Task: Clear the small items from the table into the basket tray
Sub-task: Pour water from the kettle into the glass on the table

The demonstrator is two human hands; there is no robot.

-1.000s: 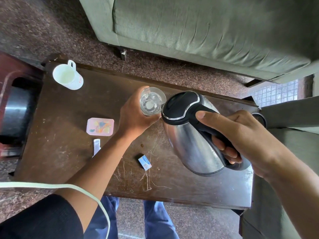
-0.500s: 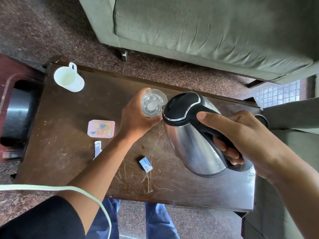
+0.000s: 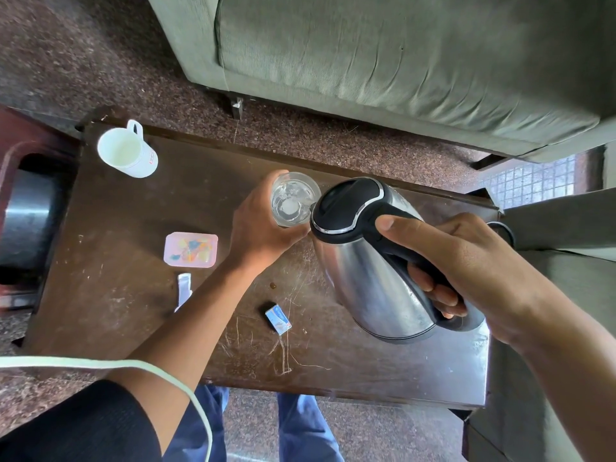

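My left hand (image 3: 263, 225) grips a clear drinking glass (image 3: 293, 203) above the middle of the dark wooden table (image 3: 110, 311). My right hand (image 3: 466, 261) holds the black handle of a steel electric kettle (image 3: 370, 261), tilted with its spout touching the glass rim. Small items lie on the table: a pink rectangular box (image 3: 190, 250), a small white sachet (image 3: 184, 290) partly hidden by my left forearm, and a blue matchbox (image 3: 278, 318). A white mug (image 3: 125, 151) stands at the far left corner. No basket tray is in view.
A green sofa (image 3: 383, 61) stands beyond the table. A black kettle base (image 3: 500, 228) peeks out behind my right hand. A dark round container (image 3: 26, 215) sits left of the table. A white cable (image 3: 100, 363) crosses my left arm. My legs (image 3: 300, 428) are below the near edge.
The kettle and the glass have stayed together with almost no movement; the view has shifted slightly.
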